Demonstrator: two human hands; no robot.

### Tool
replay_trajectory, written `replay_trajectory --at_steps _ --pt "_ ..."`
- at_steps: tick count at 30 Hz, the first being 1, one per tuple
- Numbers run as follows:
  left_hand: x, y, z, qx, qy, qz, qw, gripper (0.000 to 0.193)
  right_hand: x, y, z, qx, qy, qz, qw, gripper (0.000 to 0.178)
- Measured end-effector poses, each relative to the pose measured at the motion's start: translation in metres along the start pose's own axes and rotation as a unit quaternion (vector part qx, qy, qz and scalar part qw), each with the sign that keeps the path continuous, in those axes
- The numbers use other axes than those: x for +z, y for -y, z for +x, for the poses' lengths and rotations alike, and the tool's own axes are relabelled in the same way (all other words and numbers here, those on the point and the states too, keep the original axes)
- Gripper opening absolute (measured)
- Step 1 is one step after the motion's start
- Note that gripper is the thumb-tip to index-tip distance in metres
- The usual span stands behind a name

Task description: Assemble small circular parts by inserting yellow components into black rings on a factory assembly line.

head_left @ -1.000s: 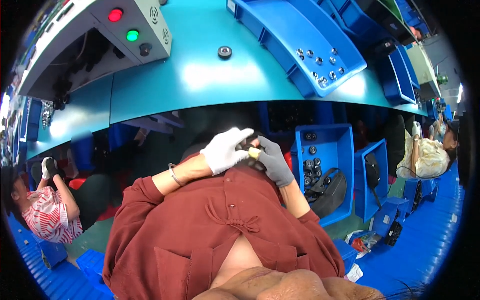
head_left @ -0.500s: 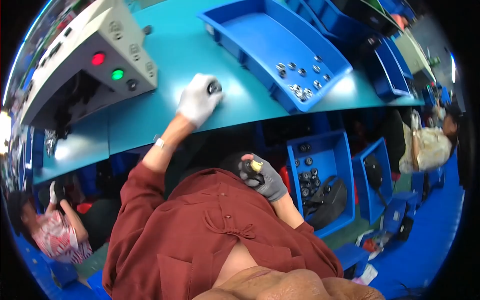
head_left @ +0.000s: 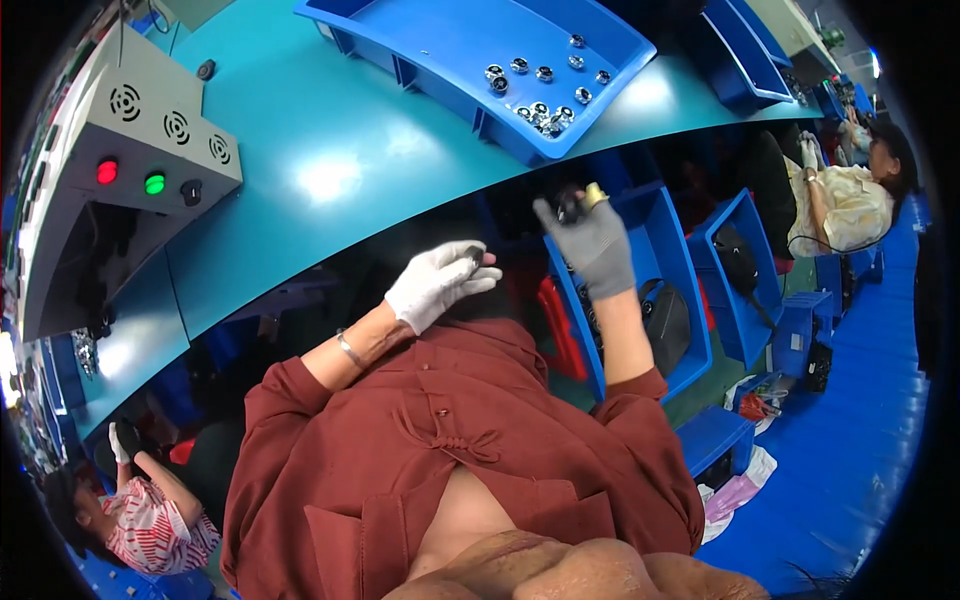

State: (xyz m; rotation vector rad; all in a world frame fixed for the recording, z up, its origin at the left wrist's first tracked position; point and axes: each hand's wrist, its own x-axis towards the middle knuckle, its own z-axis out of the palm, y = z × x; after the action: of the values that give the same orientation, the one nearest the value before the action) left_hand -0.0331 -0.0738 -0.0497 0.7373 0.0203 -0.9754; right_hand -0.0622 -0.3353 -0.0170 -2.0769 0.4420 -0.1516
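Forearms (head_left: pixel 630 330), bare below loose maroon cloth sleeves (head_left: pixel 630 398), carry two gloved hands set well apart before the bench (head_left: pixel 270 235), whose smooth top is green-blue. The white-gloved left hand (head_left: pixel 445 280) points toward the person's right, fingers extended and slightly parted; it pinches a small dark round part with a shiny edge (head_left: pixel 475 257). A silver-coloured bracelet (head_left: pixel 350 348) circles the left wrist. The grey-gloved right hand (head_left: pixel 592 245) reaches away from the body, its back turned up and its forearm almost in line with it; the fingers are bent about a dark rounded piece (head_left: pixel 568 207), blurred in outline. Beside that piece shows a small pale yellow object (head_left: pixel 596 194), its nature unclear. Seen from above, this hand overlaps the left side of a deep blue plastic bin (head_left: pixel 655 240). On the bench, a long blue plastic tray (head_left: pixel 430 35) holds shiny round metal parts (head_left: pixel 544 73).
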Motion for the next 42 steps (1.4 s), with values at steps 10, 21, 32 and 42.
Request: replay_trajectory --at_steps 10,21,32,42 --pt "-0.008 0.01 0.007 -0.07 0.103 -0.209 0.97 0.048 0.0 0.007 -0.046 0.054 0.032 0.391 0.918 0.027" --pt "0.006 0.016 -0.012 0.038 -0.112 0.022 0.993 0.029 0.045 0.034 -0.083 0.044 0.148 0.257 0.954 0.031" --pt "-0.011 0.021 -0.019 0.009 -0.065 0.0 0.998 0.03 0.062 0.048 -0.082 -0.181 0.129 0.084 0.971 0.042" --pt "0.002 0.01 -0.025 0.04 -0.106 0.24 0.964 0.026 0.069 0.048 -0.076 -0.332 0.057 -0.095 0.937 0.041"
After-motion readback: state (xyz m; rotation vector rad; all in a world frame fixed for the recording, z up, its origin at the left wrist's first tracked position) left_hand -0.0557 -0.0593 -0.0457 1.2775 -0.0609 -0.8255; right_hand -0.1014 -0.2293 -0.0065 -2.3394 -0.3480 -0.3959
